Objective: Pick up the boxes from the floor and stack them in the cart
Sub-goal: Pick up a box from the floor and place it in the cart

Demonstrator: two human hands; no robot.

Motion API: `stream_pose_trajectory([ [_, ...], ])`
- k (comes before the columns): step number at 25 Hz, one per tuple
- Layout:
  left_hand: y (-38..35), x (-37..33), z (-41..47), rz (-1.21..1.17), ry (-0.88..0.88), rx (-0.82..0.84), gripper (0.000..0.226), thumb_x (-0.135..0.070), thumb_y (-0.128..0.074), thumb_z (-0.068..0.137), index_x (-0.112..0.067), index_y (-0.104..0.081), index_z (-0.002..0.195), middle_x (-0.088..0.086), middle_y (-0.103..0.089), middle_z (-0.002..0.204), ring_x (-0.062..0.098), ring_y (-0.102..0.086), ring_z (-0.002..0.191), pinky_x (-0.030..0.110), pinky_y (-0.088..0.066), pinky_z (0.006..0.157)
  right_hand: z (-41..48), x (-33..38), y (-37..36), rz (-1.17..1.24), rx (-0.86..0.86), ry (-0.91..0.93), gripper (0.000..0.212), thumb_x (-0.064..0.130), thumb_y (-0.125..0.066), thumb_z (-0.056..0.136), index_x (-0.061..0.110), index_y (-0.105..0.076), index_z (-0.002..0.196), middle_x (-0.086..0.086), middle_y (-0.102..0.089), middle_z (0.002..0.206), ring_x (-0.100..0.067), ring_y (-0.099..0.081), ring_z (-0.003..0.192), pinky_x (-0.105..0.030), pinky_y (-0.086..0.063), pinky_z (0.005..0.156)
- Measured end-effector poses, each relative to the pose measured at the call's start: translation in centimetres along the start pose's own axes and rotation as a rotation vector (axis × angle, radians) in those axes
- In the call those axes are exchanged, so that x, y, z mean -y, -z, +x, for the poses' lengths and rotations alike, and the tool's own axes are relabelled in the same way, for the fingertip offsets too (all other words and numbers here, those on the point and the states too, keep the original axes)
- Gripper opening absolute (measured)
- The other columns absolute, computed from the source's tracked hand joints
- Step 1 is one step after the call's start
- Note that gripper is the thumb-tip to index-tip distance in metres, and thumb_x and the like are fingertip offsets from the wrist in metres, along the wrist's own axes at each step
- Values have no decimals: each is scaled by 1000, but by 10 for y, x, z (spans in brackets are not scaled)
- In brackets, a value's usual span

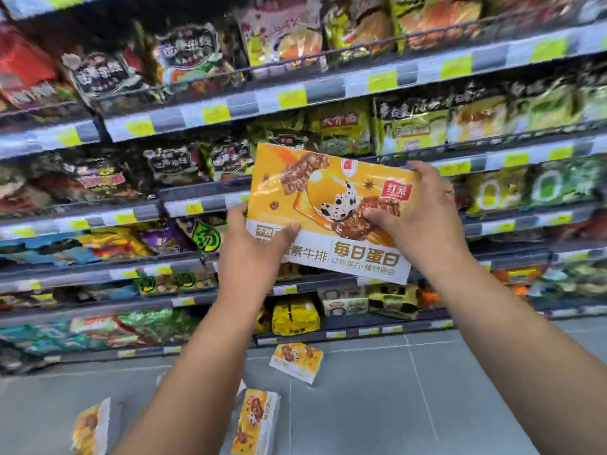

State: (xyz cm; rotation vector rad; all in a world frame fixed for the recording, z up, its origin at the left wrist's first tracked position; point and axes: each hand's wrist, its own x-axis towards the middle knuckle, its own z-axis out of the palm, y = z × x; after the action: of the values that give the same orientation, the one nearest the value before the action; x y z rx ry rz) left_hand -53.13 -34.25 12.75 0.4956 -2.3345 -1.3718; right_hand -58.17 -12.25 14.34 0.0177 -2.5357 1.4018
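Currently, left hand (256,247) and right hand (417,218) grip one box (328,205), fingers curled round its edges; at least three boxes (297,359) lie on the floor (460,389), cart unseen.

The box (312,178) — orange-yellow, white below — speckled egg (341,205) print; floor (427,389) grey.

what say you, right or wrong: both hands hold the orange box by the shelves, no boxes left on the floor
One error: the head view shows at least three matching boxes on the grey floor. The left hand and right hand do hold the orange printed box by the shelves.
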Motion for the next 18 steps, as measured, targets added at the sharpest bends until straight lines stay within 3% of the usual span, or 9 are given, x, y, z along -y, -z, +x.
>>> stream_pose_trajectory([
  [4,-74,-34,19,-18,-70,187,57,-56,-75,73,-37,-42,115,-17,-66,98,12,-66,86,47,-55,76,16,-37,52,-55,-171,-108,85,40,-82,73,29,-33,142,-4,-38,140,-19,-51,111,-26,-38,78],
  [8,-161,-73,14,-15,-170,393,57,-54,-75,75,-34,-41,117,-15,-66,98,14,-66,85,43,-54,73,15,-83,117,-96,-375,-259,82,38,-83,72,33,-35,139,0,-38,136,-10,-48,90,-23,-35,67],
  [13,-285,-129,-30,-75,-250,603,59,-46,-76,76,-31,-43,122,-18,-62,97,16,-63,91,39,-51,77,11,-158,214,-123,-586,-368,81,33,-88,65,29,-43,133,0,-41,125,-13,-50,97,-23,-36,78],
  [18,-410,-195,-99,-131,-306,689,60,-35,-80,75,-24,-46,122,-10,-64,99,16,-63,92,31,-48,76,15,-237,332,-174,-671,-465,81,34,-86,67,33,-41,133,0,-44,130,-10,-44,95,-25,-33,78],
])
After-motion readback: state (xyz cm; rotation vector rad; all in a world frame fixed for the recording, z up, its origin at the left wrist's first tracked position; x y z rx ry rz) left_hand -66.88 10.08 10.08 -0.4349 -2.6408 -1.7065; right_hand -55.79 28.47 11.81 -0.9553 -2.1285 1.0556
